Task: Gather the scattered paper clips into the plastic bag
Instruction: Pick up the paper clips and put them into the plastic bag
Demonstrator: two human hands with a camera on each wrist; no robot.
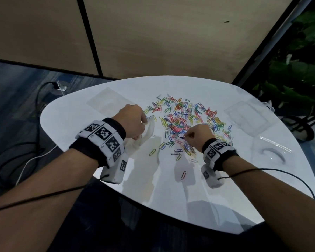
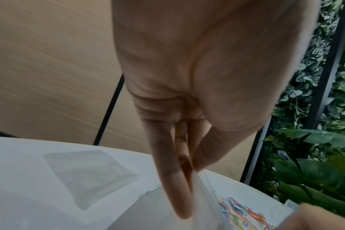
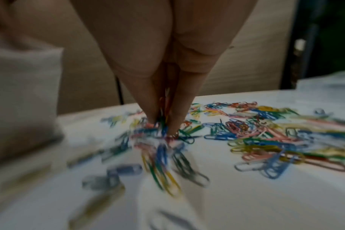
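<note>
Most of the paper clips [image 1: 185,119] lie loose on the white desk [image 1: 225,188], heaped in a broad coloured patch at its middle with stragglers nearer the person, one red clip [image 1: 183,175] well apart from the rest. By my judgement the gathering is at an early stage: I can see no clips inside the plastic bag [image 1: 146,132], though its film is cloudy and partly hidden. The right hand [image 1: 198,136] has its grip clenched on a small bunch of clips at the near edge of the heap, fingertips [image 3: 172,129] down among them. The left hand [image 1: 133,120] pinches the bag's mouth just left of the heap, holding it up off the desk. Nearly the whole heap remains to be carried across. A flat clear sleeve [image 1: 107,100] and a clear tray [image 1: 247,115] lie farther out.
</note>
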